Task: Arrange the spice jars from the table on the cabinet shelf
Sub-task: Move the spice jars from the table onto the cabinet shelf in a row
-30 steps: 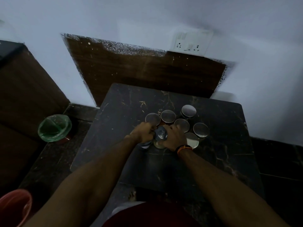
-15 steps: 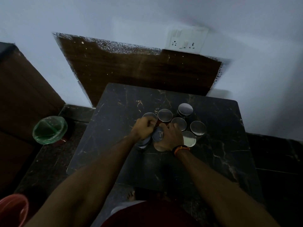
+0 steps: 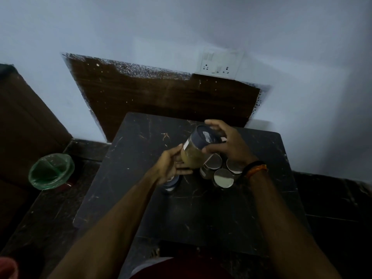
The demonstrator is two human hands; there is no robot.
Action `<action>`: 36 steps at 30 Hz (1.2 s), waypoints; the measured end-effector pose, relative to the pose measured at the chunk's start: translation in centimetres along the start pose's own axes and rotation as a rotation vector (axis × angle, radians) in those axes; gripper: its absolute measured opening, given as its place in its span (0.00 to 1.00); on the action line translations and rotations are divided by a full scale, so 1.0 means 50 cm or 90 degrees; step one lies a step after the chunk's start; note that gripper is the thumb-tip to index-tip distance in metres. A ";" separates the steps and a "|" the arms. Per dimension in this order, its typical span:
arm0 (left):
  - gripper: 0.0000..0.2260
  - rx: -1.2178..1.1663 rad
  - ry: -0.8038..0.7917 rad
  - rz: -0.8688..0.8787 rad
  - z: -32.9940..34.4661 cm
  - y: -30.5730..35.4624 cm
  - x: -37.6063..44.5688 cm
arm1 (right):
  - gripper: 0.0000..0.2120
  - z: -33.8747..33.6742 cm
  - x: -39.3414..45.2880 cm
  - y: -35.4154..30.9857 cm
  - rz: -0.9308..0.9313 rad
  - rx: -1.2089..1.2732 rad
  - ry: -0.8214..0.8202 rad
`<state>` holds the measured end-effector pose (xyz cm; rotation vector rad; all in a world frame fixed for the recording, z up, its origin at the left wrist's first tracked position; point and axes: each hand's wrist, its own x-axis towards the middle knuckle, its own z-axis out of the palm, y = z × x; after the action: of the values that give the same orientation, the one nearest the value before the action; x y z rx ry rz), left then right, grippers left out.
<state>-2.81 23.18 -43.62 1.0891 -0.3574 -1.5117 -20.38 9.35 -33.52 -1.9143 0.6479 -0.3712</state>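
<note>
From the head camera, the right hand (image 3: 227,146) is gripping the dark lid of a jar (image 3: 196,152) of yellowish spice, fingers curled over the far rim and thumb clamped on the near edge, while the left hand (image 3: 171,168) is cupping the glass body from below and the side, fingers bent round it. The jar is hanging tilted above the table (image 3: 124,178), lid leaning away toward the wall, clear of the surface. Just right of the jar and lower, the steel-lidded jars (image 3: 221,174) are clustering together under the right wrist, and one more dark-lidded jar (image 3: 171,183) is sitting just below the left hand, half hidden by it. The worry here, as I'm reading it: the right hand is holding by the lid alone, so if that lid is loose the glass could be dropping out the moment the left hand lets go. The tilt is adding to that, and powder could be spilling. The low wrist is hovering close over the standing jars, so a careless swing could be knocking them over. No cabinet shelf is plainly showing here, so the carry is looking blind. The green-lined bin (image 3: 51,171) is standing well to the left of the jar, off the table.
</note>
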 end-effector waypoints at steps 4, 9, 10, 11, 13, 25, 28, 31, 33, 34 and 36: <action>0.29 -0.192 -0.146 -0.055 0.023 -0.005 -0.002 | 0.39 -0.015 0.005 -0.025 -0.029 0.093 0.004; 0.30 -0.310 -0.184 0.015 0.052 0.006 -0.011 | 0.36 -0.020 0.010 -0.024 -0.062 0.175 0.032; 0.30 -0.319 -0.180 0.042 0.058 0.010 -0.013 | 0.34 -0.020 0.012 -0.021 -0.069 0.193 0.045; 0.30 -0.326 -0.176 0.070 0.064 0.011 -0.015 | 0.32 -0.018 0.014 -0.017 -0.072 0.215 0.062; 0.31 -0.308 -0.168 0.130 0.080 0.017 -0.016 | 0.29 -0.014 0.020 -0.016 -0.079 0.252 0.092; 0.30 -0.174 -0.080 0.322 0.152 0.092 -0.024 | 0.27 -0.026 0.068 -0.076 -0.073 0.430 0.140; 0.31 -0.182 -0.062 0.338 0.161 0.100 -0.024 | 0.28 -0.027 0.078 -0.086 -0.081 0.491 0.125; 0.29 -0.181 -0.084 0.348 0.164 0.109 -0.024 | 0.28 -0.025 0.086 -0.094 -0.082 0.514 0.119; 0.29 -0.178 -0.092 0.351 0.165 0.117 -0.026 | 0.27 -0.025 0.091 -0.099 -0.084 0.511 0.117; 0.30 -0.180 -0.092 0.351 0.166 0.120 -0.027 | 0.27 -0.026 0.093 -0.101 -0.086 0.506 0.116; 0.30 -0.187 -0.080 0.356 0.170 0.126 -0.029 | 0.26 -0.030 0.097 -0.106 -0.089 0.490 0.115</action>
<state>-5.79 19.80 -33.95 0.5951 -0.4652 -1.0874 -15.81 7.08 -28.26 -1.1953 0.3983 -0.7654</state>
